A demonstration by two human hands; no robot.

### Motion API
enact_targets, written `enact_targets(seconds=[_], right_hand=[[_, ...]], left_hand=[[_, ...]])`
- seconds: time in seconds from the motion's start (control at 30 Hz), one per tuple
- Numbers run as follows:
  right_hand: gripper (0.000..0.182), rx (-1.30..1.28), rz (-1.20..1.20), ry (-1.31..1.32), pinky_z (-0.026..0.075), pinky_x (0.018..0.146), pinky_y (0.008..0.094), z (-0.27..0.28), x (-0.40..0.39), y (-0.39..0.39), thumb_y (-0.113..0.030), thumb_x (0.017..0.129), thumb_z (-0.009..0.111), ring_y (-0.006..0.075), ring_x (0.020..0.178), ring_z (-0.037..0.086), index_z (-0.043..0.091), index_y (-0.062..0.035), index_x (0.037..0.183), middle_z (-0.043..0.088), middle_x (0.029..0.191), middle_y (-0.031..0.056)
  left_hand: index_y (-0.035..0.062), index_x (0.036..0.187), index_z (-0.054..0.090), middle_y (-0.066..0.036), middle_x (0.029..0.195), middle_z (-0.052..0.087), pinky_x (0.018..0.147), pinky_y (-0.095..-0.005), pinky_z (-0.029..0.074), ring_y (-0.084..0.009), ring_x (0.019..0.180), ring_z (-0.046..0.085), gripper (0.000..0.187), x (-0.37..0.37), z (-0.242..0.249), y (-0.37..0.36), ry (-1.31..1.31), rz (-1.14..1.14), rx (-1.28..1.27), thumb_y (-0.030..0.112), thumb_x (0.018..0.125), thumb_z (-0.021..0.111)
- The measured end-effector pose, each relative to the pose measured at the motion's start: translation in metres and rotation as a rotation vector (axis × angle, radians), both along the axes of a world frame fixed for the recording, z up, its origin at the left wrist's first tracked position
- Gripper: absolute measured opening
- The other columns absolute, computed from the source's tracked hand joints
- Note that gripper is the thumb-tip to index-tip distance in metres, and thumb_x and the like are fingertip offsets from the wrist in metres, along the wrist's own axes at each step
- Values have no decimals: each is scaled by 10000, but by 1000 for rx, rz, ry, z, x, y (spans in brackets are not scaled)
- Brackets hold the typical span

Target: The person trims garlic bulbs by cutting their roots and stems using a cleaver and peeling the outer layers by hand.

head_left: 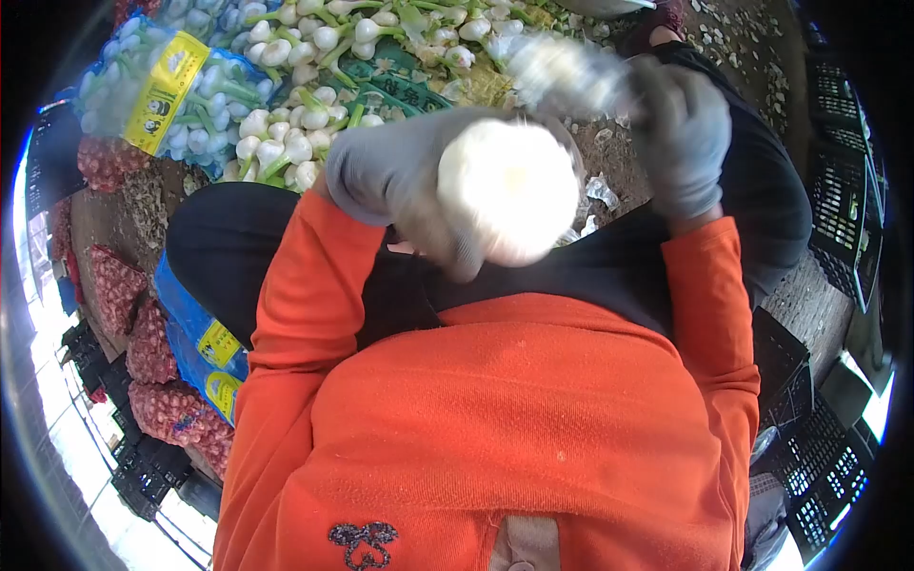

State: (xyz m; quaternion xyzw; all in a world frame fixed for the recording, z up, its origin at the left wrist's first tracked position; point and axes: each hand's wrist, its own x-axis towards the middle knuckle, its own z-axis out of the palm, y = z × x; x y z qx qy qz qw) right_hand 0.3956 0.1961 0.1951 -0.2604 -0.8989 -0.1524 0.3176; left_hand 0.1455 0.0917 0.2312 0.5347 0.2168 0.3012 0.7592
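Observation:
My left hand [419, 181], in a grey glove, is closed around a large round white garlic bulb [509, 193] held up close to the camera. To the right, my right hand [681, 133], also gloved in grey, is smeared by motion, with its fingers curled. At its fingertips is a blurred whitish thing [566, 76] that I cannot make out. Beyond both hands lies a heap of white bulbs with green stems [286, 138].
Blue mesh bags of bulbs with a yellow label [168, 90] lie at the upper left. Red mesh bags [176, 414] are stacked at the left. Black plastic crates [838, 176] stand at the right. Peel scraps [602, 192] litter the ground between my legs.

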Motion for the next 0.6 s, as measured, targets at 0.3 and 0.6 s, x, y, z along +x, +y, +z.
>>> enact_targets(seconds=[0.3, 0.6], right_hand=[[251, -430, -130, 495, 496, 699, 329, 7, -1, -12, -84, 835, 677, 225, 771, 618, 615, -75, 1078, 617, 863, 60], [227, -1543, -333, 832, 340, 547, 217, 27, -8, -12, -179, 867, 641, 61, 610, 437, 608, -34, 1039, 502, 705, -20]], left_hand=[[43, 1256, 503, -101, 1065, 662, 838, -306, 514, -170, 932, 626, 815, -30, 10, -10, 180, 372, -69, 265, 585, 908], [28, 1294, 489, -172, 1149, 625, 866, -344, 494, -259, 1026, 625, 792, -135, -124, 35, 1373, 645, 26, 507, 717, 746]])
